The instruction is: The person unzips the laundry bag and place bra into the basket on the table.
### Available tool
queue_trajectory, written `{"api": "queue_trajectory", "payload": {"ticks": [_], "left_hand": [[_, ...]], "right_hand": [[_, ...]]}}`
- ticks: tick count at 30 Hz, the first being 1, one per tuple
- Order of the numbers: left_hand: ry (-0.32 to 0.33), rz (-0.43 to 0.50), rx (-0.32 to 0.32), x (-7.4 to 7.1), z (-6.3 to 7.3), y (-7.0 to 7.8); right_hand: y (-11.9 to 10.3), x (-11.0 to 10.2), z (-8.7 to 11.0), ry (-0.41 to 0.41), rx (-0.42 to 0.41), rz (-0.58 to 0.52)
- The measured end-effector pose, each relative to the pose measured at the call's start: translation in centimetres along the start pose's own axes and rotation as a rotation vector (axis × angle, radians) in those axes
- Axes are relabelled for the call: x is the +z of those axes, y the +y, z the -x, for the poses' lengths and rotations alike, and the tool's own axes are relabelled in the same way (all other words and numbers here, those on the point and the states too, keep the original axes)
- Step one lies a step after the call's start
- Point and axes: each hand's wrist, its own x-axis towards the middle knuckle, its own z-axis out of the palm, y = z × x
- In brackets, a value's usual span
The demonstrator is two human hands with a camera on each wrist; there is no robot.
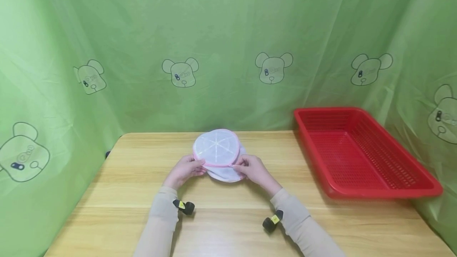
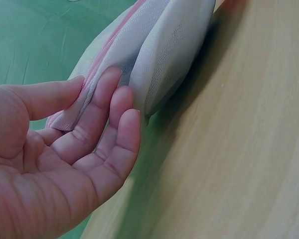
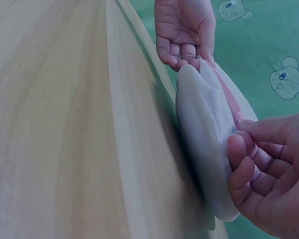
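A round white mesh laundry bag with a pink zipper along its edge is held at the back middle of the wooden table. My left hand pinches its left edge between thumb and index finger; in the left wrist view the thumb lies by the pink zipper. On the other side my right hand pinches at the zipper's right end, where a small zipper pull shows. The right wrist view has both hands on the bag, its lower part sagging toward the table.
A red plastic basket stands on the right of the wooden table. Green curtains with printed bear heads hang behind and at both sides. A small black wrist device is strapped on each sleeve.
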Motion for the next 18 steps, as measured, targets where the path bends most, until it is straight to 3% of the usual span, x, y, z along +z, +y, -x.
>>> {"api": "queue_trajectory", "payload": {"ticks": [18], "left_hand": [[-0.019, 0.002, 0.009, -0.23, 0.01, 0.04]], "right_hand": [[0.41, -0.29, -0.23, 0.004, 0.02, -0.01]]}}
